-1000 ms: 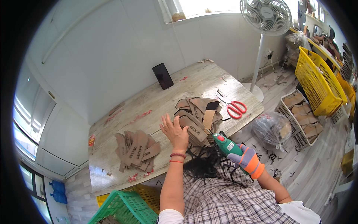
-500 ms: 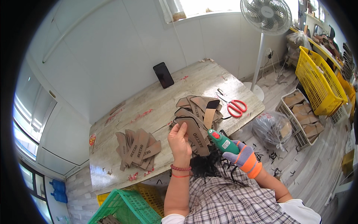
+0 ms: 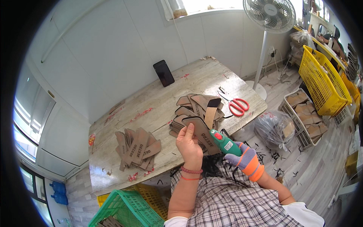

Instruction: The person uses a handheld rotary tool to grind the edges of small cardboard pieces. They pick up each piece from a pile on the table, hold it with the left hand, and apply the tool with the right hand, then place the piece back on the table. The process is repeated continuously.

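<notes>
My bare left hand [image 3: 190, 146] pinches a long brown insole [image 3: 201, 131] with dark edging and dark print, thumb on its upper face. In my right hand [image 3: 246, 160], which wears a grey and orange glove, is a pair of green cordless electric scissors [image 3: 227, 144] with a red button. Its head is at the insole's right edge; the blade is hard to make out. Behind the held piece lies a pile of similar insoles [image 3: 185, 101], one with a black end on top. A second fanned pile [image 3: 138, 149] rests to the left on the table. Black trimmings [image 3: 211, 164] gather on my lap.
Red-handled scissors [image 3: 238, 107] lie at the table's [image 3: 109, 159] right side; a black phone [image 3: 163, 73] leans at the back wall. A green crate [image 3: 126, 208] stands below left. To the right are a bagged bundle [image 3: 274, 128], a white crate [image 3: 298, 126], a yellow crate [image 3: 325, 85] and a fan [image 3: 269, 17].
My left hand and the insole have shifted slightly right, and the insole is tilted more. The electric scissors sit a little lower along its right edge. Both hands keep their hold.
</notes>
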`<state>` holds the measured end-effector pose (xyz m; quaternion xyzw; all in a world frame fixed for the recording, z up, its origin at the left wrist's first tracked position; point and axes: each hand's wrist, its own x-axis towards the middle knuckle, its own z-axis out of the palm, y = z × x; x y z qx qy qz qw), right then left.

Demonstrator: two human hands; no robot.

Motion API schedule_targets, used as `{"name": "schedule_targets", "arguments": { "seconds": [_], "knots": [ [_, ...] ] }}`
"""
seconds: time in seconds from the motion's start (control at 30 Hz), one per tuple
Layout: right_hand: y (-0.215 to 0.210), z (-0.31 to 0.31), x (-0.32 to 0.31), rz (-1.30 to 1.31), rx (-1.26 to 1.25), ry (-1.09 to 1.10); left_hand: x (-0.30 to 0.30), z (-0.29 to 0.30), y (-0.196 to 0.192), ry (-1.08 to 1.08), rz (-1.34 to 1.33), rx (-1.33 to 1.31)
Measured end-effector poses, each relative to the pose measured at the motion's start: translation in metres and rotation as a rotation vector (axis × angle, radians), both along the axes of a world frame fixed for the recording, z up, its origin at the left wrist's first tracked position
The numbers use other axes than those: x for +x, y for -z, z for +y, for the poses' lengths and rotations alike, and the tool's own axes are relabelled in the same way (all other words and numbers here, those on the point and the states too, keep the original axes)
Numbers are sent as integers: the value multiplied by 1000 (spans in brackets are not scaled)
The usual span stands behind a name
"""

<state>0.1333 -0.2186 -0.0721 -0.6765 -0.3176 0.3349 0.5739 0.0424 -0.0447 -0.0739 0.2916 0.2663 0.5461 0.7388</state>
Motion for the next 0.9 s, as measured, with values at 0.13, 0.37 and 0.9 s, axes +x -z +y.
{"name": "schedule_targets", "arguments": {
  "seconds": [0.13, 0.37, 0.9],
  "knots": [
    [-5, -1, 2, -61, -18, 6, 0, -3, 4, 35, 6, 1],
    [-21, -2, 6, 26, -18, -23, -2, -7, 13, 93, 78, 68],
    [-12, -4, 9, -9, -15, -66, -18, 15, 2, 36, 480, 547]
  ]
}}
